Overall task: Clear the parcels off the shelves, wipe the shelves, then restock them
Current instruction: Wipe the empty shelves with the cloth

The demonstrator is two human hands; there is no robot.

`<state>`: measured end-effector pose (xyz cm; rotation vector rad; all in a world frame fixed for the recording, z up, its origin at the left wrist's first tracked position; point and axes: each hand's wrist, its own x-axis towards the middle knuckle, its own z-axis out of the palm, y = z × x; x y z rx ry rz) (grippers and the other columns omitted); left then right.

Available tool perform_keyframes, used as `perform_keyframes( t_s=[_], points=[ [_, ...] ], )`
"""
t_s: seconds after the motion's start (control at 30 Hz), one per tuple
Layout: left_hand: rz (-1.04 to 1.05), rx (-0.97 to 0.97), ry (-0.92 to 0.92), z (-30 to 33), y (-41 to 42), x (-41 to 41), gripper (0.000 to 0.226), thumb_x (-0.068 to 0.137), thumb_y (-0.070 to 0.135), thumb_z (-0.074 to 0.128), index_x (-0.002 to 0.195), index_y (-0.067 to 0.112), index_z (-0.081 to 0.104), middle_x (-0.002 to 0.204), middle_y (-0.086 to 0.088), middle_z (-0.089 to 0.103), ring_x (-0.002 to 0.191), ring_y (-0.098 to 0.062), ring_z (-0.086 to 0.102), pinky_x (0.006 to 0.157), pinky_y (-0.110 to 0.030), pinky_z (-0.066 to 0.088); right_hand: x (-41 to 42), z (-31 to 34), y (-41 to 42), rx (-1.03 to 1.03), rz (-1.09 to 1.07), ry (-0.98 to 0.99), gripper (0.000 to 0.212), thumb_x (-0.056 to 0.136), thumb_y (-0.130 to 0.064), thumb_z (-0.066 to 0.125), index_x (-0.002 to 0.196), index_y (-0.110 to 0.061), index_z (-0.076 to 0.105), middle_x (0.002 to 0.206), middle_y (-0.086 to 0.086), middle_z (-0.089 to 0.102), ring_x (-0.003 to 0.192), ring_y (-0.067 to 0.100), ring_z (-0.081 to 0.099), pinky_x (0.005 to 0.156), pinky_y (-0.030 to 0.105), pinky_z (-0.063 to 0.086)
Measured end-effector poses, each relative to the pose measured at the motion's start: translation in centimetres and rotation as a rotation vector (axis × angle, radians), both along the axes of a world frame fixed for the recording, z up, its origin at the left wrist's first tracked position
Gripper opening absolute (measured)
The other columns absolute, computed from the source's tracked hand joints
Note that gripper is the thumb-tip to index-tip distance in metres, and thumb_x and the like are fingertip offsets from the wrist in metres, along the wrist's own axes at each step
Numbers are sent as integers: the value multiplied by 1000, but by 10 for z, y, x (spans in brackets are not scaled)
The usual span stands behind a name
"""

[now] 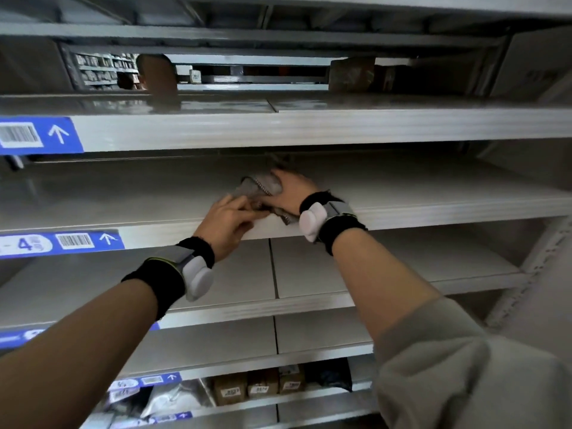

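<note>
Head view: my right hand (289, 193) presses the grey cloth (258, 188) flat onto the bare shelf (123, 199), while my left hand (230, 222) pinches its near edge by the shelf lip. No parcels lie here. I judge the bunched cloth could slip off the front edge if I drag it toward me.

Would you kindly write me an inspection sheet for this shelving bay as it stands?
Surface: the shelf being wiped is bare of parcels, as are the two below.
Job's things: grey cloth on that shelf; boxed parcels on a low shelf.
Clutter: nothing seen.
Grippers: left hand and right hand both on the cloth.
Cables: nothing seen.
Surroundings: blue barcode labels with arrows on shelf edges; cardboard boxes behind the top shelf.
</note>
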<state>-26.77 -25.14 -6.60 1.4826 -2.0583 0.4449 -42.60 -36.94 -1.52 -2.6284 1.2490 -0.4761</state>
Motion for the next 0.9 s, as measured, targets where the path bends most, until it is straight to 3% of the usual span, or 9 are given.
perform_keyframes(
  t_s=[0.13, 0.2, 0.27, 0.33, 0.47, 0.57, 0.67, 0.8, 0.9],
  points=[
    [-13, 50, -27, 4, -2, 3, 42, 85, 4, 67, 124, 21, 66, 89, -5, 56, 82, -26, 44, 76, -41, 43, -86, 1, -34, -19, -271, -16, 78, 84, -66, 65, 147, -25, 44, 148, 11, 53, 129, 37, 55, 102, 39, 46],
    [-10, 58, -25, 5, 1, 4, 43, 86, 4, 66, 126, 20, 65, 89, -5, 55, 82, -21, 38, 76, -39, 42, -134, -2, -52, -24, -447, -82, 79, 78, -73, 61, 142, -29, 47, 149, 12, 50, 131, 39, 52, 107, 44, 45],
    [-4, 84, -26, 5, 4, 2, 46, 86, 5, 65, 128, 21, 63, 92, -4, 55, 84, -19, 35, 78, -39, 42, -163, -5, -62, -54, -617, -125, 94, 67, -84, 54, 144, -31, 44, 156, 12, 39, 140, 41, 40, 115, 54, 34],
    [16, 139, -42, 7, 6, -3, 49, 87, 7, 63, 133, 22, 59, 100, -4, 55, 87, -18, 34, 84, -37, 39, -158, -3, -55, -21, -721, -164, 97, 73, -82, 55, 151, -27, 36, 163, 12, 26, 148, 43, 26, 118, 60, 22],
    [-9, 328, 10, 25, 19, 10, 49, 90, 9, 61, 137, 20, 54, 126, -5, 57, 115, -24, 44, 100, -27, 31, -62, 2, -25, -30, -445, -111, 96, 84, -80, 50, 160, -29, 21, 169, 7, 11, 154, 34, 12, 123, 53, 6],
    [-41, 332, 125, 30, 36, 42, 41, 87, 5, 62, 126, 18, 64, 133, -3, 59, 124, -22, 52, 107, -34, 40, 25, -3, 1, 30, -158, -44, 92, 78, -85, 49, 151, -30, 36, 160, 6, 37, 142, 34, 40, 116, 49, 34],
    [27, 218, 225, 32, 63, 90, 29, 84, 4, 63, 108, 18, 73, 117, -3, 66, 103, -24, 64, 89, -36, 53, 79, -4, 42, 27, 47, -65, 80, 77, -81, 56, 136, -28, 50, 144, 7, 55, 125, 33, 57, 101, 40, 49],
    [174, 194, 135, 37, 104, 174, 20, 86, 28, 66, 102, 18, 74, 104, 0, 66, 87, -21, 64, 76, -23, 47, 67, -13, 44, -14, 6, -120, 80, 77, -73, 66, 140, -28, 48, 142, 8, 57, 126, 33, 56, 104, 42, 48],
    [299, 170, -20, 32, 138, 240, 45, 86, 55, 55, 103, 18, 75, 106, -2, 68, 94, -24, 66, 82, -31, 51, 58, -10, 31, 12, -226, -120, 84, 82, -68, 66, 150, -24, 41, 148, 12, 53, 131, 37, 52, 107, 40, 44]
  ],
)
